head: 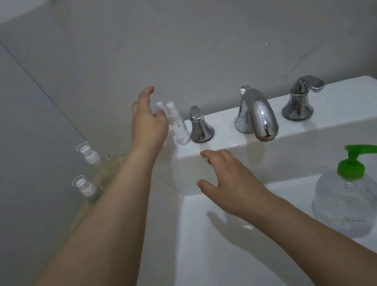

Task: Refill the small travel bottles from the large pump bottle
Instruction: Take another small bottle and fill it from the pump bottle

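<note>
A large clear pump bottle (347, 201) with a green pump stands in the white sink basin at the right. Two small clear spray bottles stand on the sink's back ledge left of the faucet; one (178, 124) shows fully, the other (161, 107) is mostly hidden behind my left hand. My left hand (148, 124) is open, fingers spread beside these two bottles. My right hand (231, 183) hovers open over the basin, holding nothing. Two more travel bottles with clear caps, one (89, 153) behind the other (85, 187), stand on the beige counter at the left.
A chrome faucet (258, 114) with a left handle (199, 125) and a right handle (301, 97) lines the ledge of the sink (361, 100). A grey tiled wall rises behind and to the left.
</note>
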